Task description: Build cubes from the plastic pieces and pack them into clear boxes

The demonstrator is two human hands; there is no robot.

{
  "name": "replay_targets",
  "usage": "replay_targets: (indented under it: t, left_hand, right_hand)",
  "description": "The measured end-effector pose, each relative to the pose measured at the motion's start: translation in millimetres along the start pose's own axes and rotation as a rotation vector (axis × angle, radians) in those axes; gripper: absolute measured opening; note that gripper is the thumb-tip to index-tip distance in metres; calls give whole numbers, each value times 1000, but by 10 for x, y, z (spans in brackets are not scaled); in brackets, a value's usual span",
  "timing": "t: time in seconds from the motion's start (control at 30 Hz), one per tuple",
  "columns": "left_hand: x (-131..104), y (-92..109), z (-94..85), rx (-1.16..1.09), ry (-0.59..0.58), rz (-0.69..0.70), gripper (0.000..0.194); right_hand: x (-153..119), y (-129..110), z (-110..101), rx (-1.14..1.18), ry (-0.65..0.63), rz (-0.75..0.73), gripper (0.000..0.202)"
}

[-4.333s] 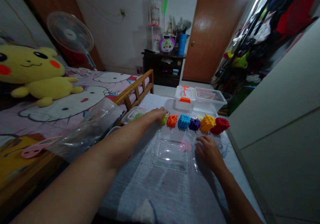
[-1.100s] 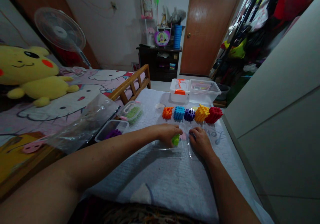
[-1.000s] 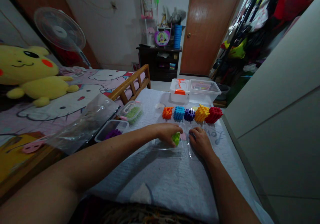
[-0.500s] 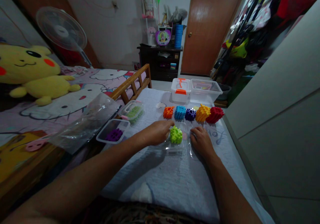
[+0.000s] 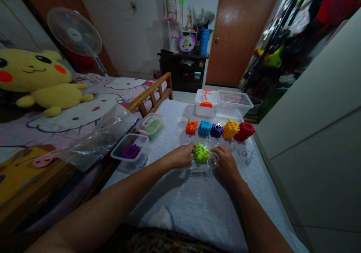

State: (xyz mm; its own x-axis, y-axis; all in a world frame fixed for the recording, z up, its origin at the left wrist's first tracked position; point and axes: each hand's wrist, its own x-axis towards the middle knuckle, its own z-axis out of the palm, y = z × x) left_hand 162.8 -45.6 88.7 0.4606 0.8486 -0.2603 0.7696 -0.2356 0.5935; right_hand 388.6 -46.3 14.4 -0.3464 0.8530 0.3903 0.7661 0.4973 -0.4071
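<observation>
A lime-green cluster of interlocking blocks point(image 5: 201, 153) sits in a clear plastic container point(image 5: 200, 174) on the cloth in front of me. My left hand point(image 5: 182, 156) is closed at the container's left side, its knuckles close beside the lime cluster. On the opposite side my right hand point(image 5: 225, 160) has its fingers curled over the container's right edge. The fingertips of both hands are partly hidden. Just beyond stand block clusters in a row: orange point(image 5: 191, 127), light blue point(image 5: 204, 128), dark blue point(image 5: 217, 130), yellow point(image 5: 231, 129) and red point(image 5: 244, 131).
To the left are an open clear box with purple blocks point(image 5: 131, 152) and a lidded box with green pieces point(image 5: 152, 126). A lidded box with orange clips point(image 5: 205, 105) and a larger clear bin point(image 5: 234, 102) stand behind. A wooden rail point(image 5: 149, 95) borders the left; a clear bag point(image 5: 98, 136) lies there.
My left hand has drawn back from a pinch by the lime cluster to a closed grip at the container's side. My right hand has shifted in to its right edge. The view has moved slightly.
</observation>
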Motion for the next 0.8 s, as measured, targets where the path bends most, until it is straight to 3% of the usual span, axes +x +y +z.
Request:
replay_targets:
  t: [0.47,0.8]
  left_hand:
    - [22,33,-1,-15,-1,-93,38]
    - [107,-57,95,-64,6,-77,38]
  right_hand:
    - [-7,-44,3,14,-17,-12,20]
    - [-14,-58,-5,26,-27,-5,20]
